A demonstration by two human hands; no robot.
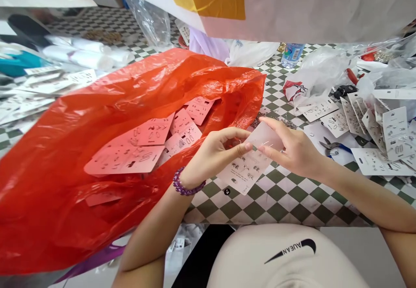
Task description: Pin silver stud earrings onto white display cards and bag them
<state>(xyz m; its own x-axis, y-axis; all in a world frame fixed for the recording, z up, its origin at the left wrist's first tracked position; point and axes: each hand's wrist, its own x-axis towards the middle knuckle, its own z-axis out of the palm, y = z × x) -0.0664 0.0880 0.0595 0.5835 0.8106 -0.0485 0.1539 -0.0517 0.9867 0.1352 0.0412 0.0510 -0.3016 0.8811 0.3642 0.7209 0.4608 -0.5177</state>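
Between my two hands, over the checkered table, is a white earring card (248,169) with several small earrings on its lower half. My left hand (221,151) pinches the card's left edge between thumb and fingers. On the opposite side, my right hand (289,147) has its thumb and forefinger closed on the card's upper right part, by a thin metal piece. A large red plastic bag (130,86) lies open to the left, touching my left forearm. Inside its mouth rest several earring cards (156,130), tinted red where the plastic covers them.
Pliers with blue handles (336,147) lie right of my right hand. Several earring cards (396,134) stand and lean at the right. A water bottle (292,55) and clear plastic bags (328,69) are farther back. Stacked cards (42,88) lie at far left. A white sheet (292,6) hangs overhead.
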